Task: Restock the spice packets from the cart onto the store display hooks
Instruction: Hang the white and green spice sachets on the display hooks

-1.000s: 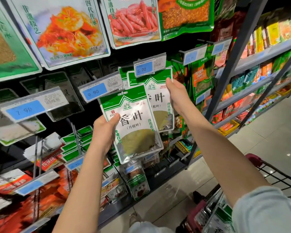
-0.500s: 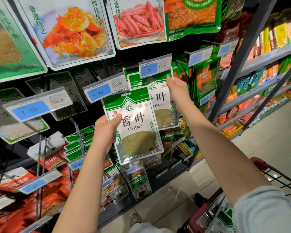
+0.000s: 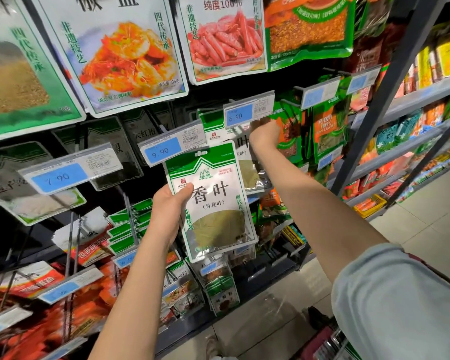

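Our left hand (image 3: 166, 207) grips the 香叶 packet (image 3: 216, 203); right hand (image 3: 264, 135) is up at the 5.90 tag (image 3: 248, 113), fingers hidden, so we can't tell their grip.

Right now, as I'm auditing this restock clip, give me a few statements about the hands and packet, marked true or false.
The left hand grips a green-and-white bay leaf packet. True.
That packet hangs on a hook. False: it is held free, in front of the display.
The right hand reaches up beside the 5.90 price tag. True.
The tag just above the held packet reads 7.90. False: it is the 9.90 tag.
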The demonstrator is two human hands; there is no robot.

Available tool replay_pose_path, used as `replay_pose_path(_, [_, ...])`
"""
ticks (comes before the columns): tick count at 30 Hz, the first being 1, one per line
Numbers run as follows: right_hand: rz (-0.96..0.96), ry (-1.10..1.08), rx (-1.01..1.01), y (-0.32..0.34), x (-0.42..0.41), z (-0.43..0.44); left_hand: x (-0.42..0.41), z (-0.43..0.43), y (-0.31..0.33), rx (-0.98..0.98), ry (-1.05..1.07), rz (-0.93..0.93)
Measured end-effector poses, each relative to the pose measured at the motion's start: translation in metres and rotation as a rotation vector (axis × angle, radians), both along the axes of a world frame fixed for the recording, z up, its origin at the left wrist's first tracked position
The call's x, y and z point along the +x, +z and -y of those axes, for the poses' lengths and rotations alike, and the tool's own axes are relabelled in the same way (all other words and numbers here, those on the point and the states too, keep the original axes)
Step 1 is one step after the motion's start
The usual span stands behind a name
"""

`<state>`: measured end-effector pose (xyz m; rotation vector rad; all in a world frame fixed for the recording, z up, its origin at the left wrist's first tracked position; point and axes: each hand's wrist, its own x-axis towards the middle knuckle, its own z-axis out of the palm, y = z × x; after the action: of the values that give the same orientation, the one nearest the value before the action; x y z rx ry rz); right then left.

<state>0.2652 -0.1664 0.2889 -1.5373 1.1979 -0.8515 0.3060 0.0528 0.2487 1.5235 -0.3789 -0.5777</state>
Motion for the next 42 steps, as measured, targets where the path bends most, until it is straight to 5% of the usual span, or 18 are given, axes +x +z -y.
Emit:
replay_pose_path(7, [0.167,0.029,-0.24,-0.034,-0.028,-0.018,0.001,0.005,-0.003,0.001,0.033,-0.01])
replay_pose_path(13, [0.251,0.306,0.18,-0.052,-0.063,-0.043,-0.019,0.019,0.006,-0.003,0.006,-0.029])
replay_pose_path(17, [0.298,0.454,0.239,-0.053,-0.074,-0.046,-0.033,0.024,0.017,0.015,-0.046,0.008])
replay_pose_path(42, [0.548,0.242,0.172,-0.009,-0.052,-0.03,0.003,0.067,0.032,0.079,0.009,0.026])
